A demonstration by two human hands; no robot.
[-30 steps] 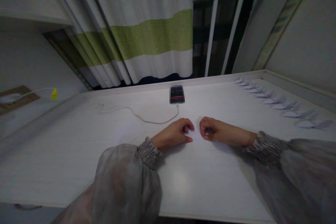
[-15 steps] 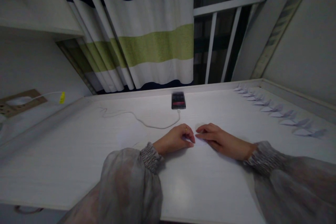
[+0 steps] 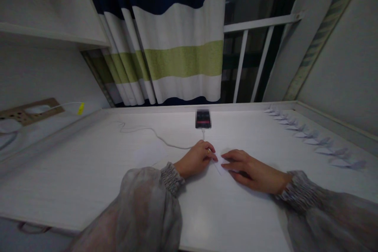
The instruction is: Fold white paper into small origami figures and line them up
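A small piece of white folded paper (image 3: 219,167) lies on the white desk between my hands. My left hand (image 3: 197,160), with a ring on one finger, has its fingers curled down onto the paper's left side. On the other side, my right hand (image 3: 251,170) rests with fingers stretched and somewhat apart, the tips at the paper's right edge. The paper is hard to tell from the desk, and my fingers cover part of it.
A phone (image 3: 203,119) with a white cable (image 3: 165,140) lies behind my hands. Several folded paper figures (image 3: 311,140) stand in a row at the right. A power strip (image 3: 32,111) is on the left wall, a curtain (image 3: 183,59) at the back.
My hands have moved slightly apart at the fingertips, and the paper between them now shows more. My right fingers have spread. The camera view has tilted up a little.
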